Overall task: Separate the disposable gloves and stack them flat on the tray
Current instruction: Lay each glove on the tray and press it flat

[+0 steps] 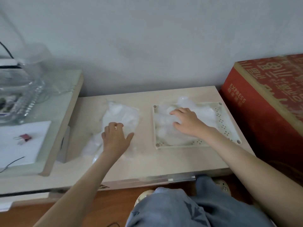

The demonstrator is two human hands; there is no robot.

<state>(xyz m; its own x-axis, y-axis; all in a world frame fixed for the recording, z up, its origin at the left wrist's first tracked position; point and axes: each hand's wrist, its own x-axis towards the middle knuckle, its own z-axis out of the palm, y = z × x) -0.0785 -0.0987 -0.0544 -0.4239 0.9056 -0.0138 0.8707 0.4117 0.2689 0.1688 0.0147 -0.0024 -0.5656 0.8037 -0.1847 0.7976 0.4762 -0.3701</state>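
Your left grip (115, 138) lies on the near part of the loose pile of gloves (122, 114). This pile sits on the counter (147, 163), just left of the tray (227, 123). The fingers are curled down onto the plastic and the thumb stands out to the side, but whether they pinch a glove I cannot tell. Your right grip (186, 122) is released, with fingers spread, and presses from above on the stacked gloves (164, 134) inside the tray. Some plastic rises over the tray's far rim. A red box (265, 102) stands at the counter's right end.
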